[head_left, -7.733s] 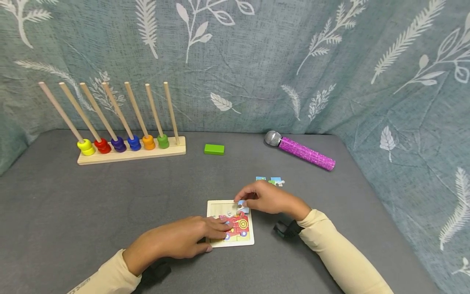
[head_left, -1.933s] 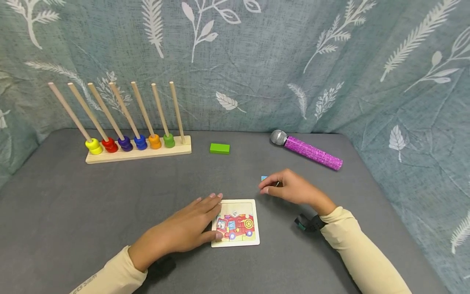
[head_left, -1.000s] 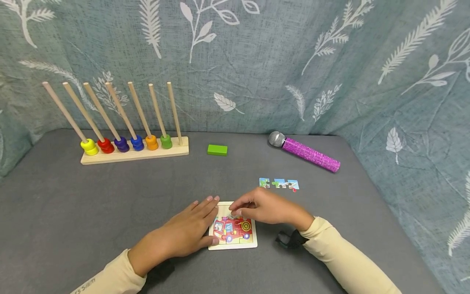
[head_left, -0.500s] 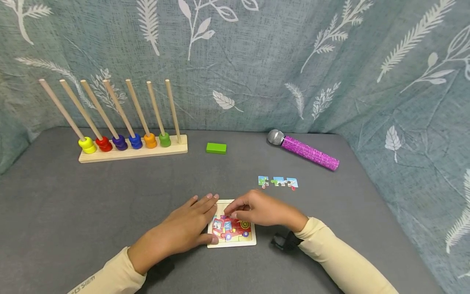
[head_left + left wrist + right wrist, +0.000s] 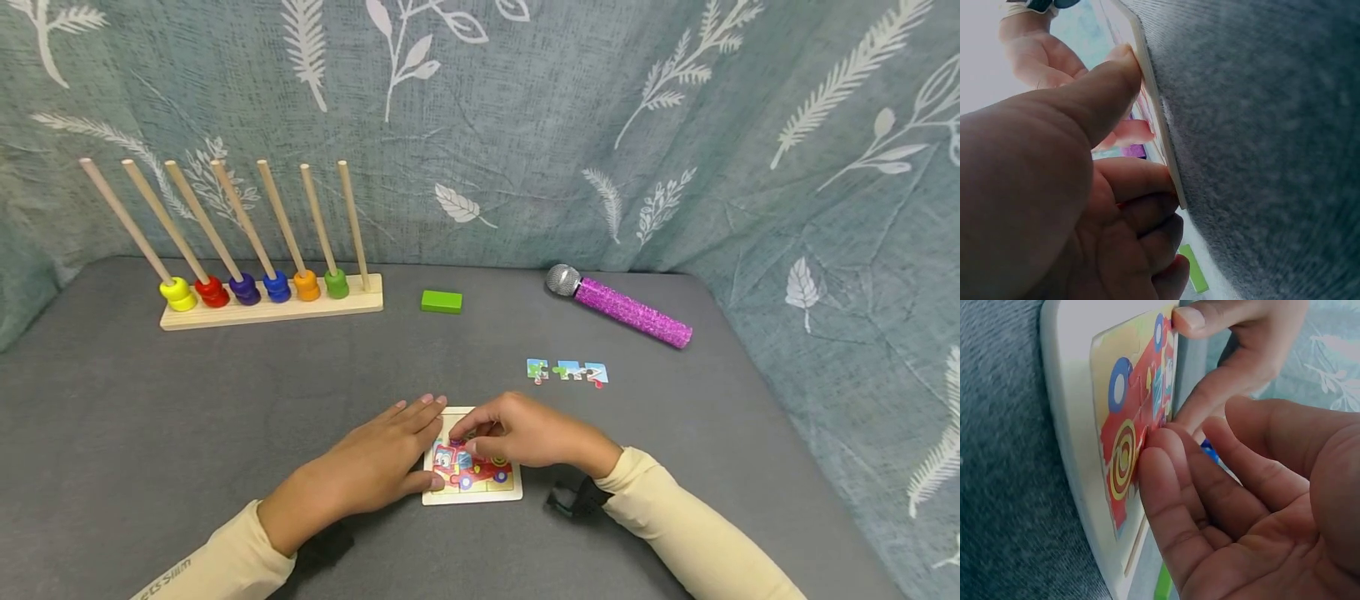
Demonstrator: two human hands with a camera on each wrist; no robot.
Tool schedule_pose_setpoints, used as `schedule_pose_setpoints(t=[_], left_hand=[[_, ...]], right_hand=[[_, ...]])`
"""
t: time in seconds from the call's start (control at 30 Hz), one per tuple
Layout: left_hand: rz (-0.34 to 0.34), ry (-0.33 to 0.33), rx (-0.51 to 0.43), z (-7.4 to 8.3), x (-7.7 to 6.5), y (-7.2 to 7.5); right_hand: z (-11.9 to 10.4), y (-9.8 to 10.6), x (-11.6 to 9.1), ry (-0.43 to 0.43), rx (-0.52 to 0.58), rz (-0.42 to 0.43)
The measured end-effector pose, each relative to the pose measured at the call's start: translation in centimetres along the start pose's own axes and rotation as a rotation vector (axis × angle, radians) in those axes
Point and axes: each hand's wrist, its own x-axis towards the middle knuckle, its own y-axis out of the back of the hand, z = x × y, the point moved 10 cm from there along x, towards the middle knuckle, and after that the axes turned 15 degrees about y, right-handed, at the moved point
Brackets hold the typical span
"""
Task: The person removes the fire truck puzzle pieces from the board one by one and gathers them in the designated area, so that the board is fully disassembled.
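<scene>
The worktop is covered with matt cloth, slightly rough. Near its back left corner, the abacus base is of smooth bare wood, with glossy rings. By the back right corner, the microphone has a metal mesh head and a rough, glittering handle. Far from the back edge, the puzzle board is smooth wood; its printed pieces seem glossy, though the close view is hazy.

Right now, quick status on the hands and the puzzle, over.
Left hand on left edge of puzzle; right hand touching it. Puzzle incomplete, three loose pieces beyond it. Right hand hides part of the puzzle.
</scene>
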Motion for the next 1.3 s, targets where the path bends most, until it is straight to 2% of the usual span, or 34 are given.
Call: schedule_pose_setpoints(t=[0.43, 0.9, 1.3], left_hand=[[0.007, 0.019, -0.052, -0.08, 0.18, 0.17], [-0.002, 0.036, -0.075, -0.25, 0.26, 0.14], [0.0, 0.03, -0.076, -0.22, 0.3, 0.28]], right_hand=[[0.03, 0.13, 0.05, 0.037, 0.077, 0.036], [-0.34, -0.1, 0.64, 0.116, -0.001, 0.024], [-0.22, 0.01, 0.97, 0.079, 0.003, 0.071]])
